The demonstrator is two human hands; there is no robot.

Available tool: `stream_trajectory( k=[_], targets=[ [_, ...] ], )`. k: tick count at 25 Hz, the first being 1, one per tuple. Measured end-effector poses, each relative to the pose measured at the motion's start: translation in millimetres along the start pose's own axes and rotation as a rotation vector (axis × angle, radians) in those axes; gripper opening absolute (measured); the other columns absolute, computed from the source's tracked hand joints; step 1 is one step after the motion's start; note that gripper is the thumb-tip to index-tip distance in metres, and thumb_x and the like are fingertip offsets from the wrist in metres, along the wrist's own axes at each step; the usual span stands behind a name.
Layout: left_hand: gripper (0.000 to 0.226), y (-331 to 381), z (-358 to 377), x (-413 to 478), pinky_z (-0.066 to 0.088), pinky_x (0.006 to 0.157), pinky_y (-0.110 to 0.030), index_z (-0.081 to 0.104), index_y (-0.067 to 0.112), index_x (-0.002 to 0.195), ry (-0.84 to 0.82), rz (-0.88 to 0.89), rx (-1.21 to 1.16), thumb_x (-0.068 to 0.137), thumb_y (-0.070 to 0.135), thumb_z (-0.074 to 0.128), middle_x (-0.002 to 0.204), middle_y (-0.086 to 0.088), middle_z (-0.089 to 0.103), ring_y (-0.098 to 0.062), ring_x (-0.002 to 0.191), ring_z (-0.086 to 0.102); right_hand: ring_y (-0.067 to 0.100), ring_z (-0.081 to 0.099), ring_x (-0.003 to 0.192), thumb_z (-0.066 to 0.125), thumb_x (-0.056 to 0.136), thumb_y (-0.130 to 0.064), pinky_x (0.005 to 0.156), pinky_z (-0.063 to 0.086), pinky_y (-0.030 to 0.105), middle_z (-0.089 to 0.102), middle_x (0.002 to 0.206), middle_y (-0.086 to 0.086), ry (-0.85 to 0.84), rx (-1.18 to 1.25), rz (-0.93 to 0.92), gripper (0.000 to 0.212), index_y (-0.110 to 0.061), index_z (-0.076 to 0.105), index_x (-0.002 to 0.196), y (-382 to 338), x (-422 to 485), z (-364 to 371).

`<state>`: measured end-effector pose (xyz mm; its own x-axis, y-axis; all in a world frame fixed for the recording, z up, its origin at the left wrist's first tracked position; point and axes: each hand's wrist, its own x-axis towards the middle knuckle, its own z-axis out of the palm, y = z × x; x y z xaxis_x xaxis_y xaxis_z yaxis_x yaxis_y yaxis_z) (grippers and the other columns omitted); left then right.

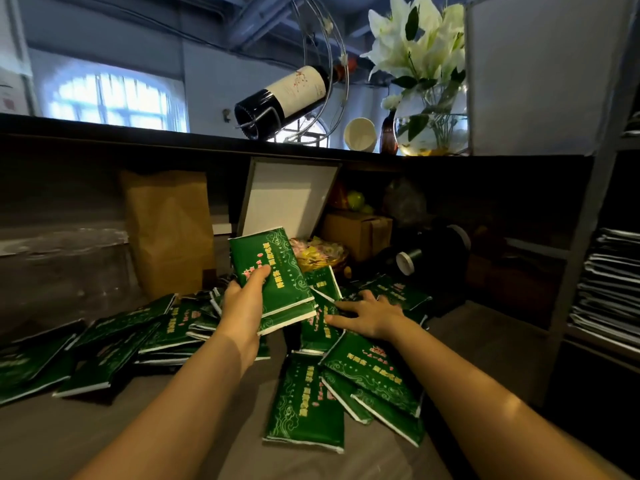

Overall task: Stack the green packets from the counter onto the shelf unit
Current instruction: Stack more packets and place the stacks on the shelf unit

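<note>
Counter point(166, 431): grey, wide, across the foreground.
Shelf unit point(585, 237): far right, with flat white-edged items piled on its shelves.
Green packets point(304, 403): many, strewn and overlapping on the counter from left edge to centre right.
Paper bag point(169, 230): brown, upright behind the heap.
White panel point(287, 195): leaning, beside the bag.
Wine bottle point(287, 95): tilted in a wire holder on the ledge above.
Held packets point(273, 271): small stack raised above the heap.
Left hand point(242, 306): grips that stack, thumb on top and fingers beneath.
Right hand point(370, 317): fingers spread, resting flat on the heap.
</note>
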<state>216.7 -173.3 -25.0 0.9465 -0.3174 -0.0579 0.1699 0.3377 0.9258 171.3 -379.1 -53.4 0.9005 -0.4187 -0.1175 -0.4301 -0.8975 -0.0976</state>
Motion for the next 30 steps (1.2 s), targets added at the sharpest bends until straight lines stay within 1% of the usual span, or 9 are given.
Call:
stream_trajectory(
  k=[5,8,12,14,16,19,23,27,30],
  targets=[
    [0.04,2,-24,-39,0.048,0.096,-0.051,0.05,0.018,0.122,0.053,0.004,0.043,0.089,0.037,0.06,0.113,-0.01,0.065,-0.03,0.101,0.064,0.039,0.012,0.142,0.034,0.081,-0.077,0.111,0.011,0.06,0.009,0.158,0.005,-0.015,0.003,-0.03,0.07,-0.048,0.025,0.144,-19,-39,3],
    [0.051,2,-30,-53,0.046,0.097,-0.053,0.048,0.017,0.128,0.068,0.002,0.056,0.085,0.041,0.063,0.115,-0.011,0.064,-0.032,0.103,0.063,0.035,0.016,0.143,0.036,0.089,-0.067,0.111,0.011,0.059,0.009,0.159,0.002,0.045,0.141,-0.036,0.065,-0.046,0.016,0.147,-13,-44,0],
    [0.038,6,-16,-52,0.05,0.093,-0.052,0.05,0.018,0.119,0.038,0.037,0.046,0.088,0.036,0.061,0.11,-0.011,0.066,-0.031,0.098,0.066,0.034,0.047,0.121,0.037,0.099,-0.038,0.098,0.039,0.045,0.05,0.135,0.011,0.379,0.193,0.065,0.043,-0.022,0.042,0.138,16,-30,-14],
    [0.034,7,-3,-45,0.052,0.089,-0.049,0.051,0.018,0.117,0.017,0.047,0.046,0.088,0.033,0.062,0.109,-0.011,0.067,-0.029,0.095,0.067,0.036,0.052,0.109,0.037,0.1,-0.031,0.087,0.043,0.04,0.056,0.117,0.013,0.373,0.192,0.127,0.035,-0.016,0.052,0.128,36,-17,-19],
    [0.032,6,9,-33,0.055,0.078,-0.041,0.052,0.017,0.117,-0.003,0.067,0.049,0.09,0.029,0.061,0.107,-0.011,0.067,-0.028,0.091,0.067,0.036,0.05,0.11,0.036,0.101,-0.035,0.087,0.043,0.041,0.053,0.121,0.012,0.309,0.197,0.218,0.036,-0.017,0.051,0.127,50,1,-23],
    [0.032,2,19,-18,0.052,0.063,-0.031,0.052,0.015,0.118,-0.038,0.055,0.039,0.091,0.029,0.059,0.107,-0.012,0.067,-0.026,0.087,0.068,0.038,0.039,0.126,0.03,0.102,-0.039,0.105,0.033,0.047,0.043,0.14,0.015,0.211,0.201,0.342,0.043,-0.017,0.038,0.139,63,28,-24],
    [0.036,-8,24,0,0.052,0.06,-0.03,0.052,0.015,0.121,-0.06,0.014,0.036,0.09,0.032,0.06,0.106,-0.012,0.069,-0.026,0.084,0.069,0.04,0.035,0.129,0.032,0.102,-0.035,0.11,0.026,0.052,0.04,0.141,0.019,0.16,0.237,0.336,0.043,-0.013,0.034,0.138,82,56,-14],
    [0.036,-10,27,8,0.053,0.06,-0.031,0.052,0.016,0.121,-0.086,-0.01,0.011,0.09,0.032,0.06,0.105,-0.012,0.069,-0.024,0.08,0.069,0.038,0.042,0.125,0.058,0.091,-0.032,0.106,0.034,0.05,0.039,0.142,0.015,0.184,0.357,0.253,0.057,-0.011,0.033,0.138,83,79,-16],
    [0.037,-10,27,7,0.056,0.071,-0.037,0.053,0.015,0.121,-0.093,-0.008,0.028,0.089,0.033,0.061,0.107,-0.012,0.069,-0.027,0.087,0.069,0.039,0.036,0.13,0.069,0.083,-0.023,0.106,0.037,0.046,0.028,0.149,0.014,0.154,0.472,0.271,0.073,-0.009,0.028,0.142,73,87,-26]
  ],
)
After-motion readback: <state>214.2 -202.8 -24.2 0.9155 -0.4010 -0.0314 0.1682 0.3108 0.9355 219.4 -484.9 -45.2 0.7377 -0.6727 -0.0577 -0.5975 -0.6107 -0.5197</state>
